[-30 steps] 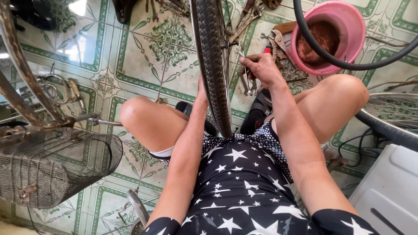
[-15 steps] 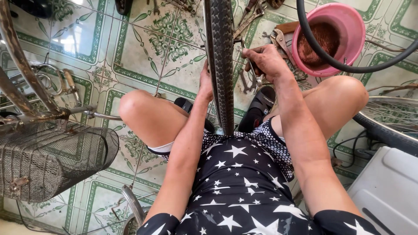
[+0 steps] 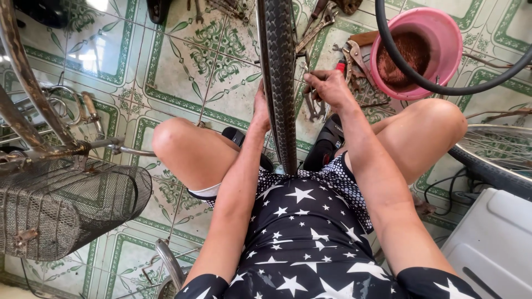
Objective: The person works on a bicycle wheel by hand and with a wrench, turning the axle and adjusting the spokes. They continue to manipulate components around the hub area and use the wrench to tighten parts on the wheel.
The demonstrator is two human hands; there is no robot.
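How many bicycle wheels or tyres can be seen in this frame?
3. One upright tyre stands between the knees, the left hand and right hand on either side. A spoked wheel lies at right. A loose black tyre arcs over the pink basin. Others may be hidden.

The tyre [image 3: 279, 72] is black with a fine ribbed tread, mounted on a wheel that stands upright on edge between the person's knees. It runs from the lap straight up out of the top of the view. Its tread faces the camera, and its sidewalls are largely hidden, so their condition cannot be judged.
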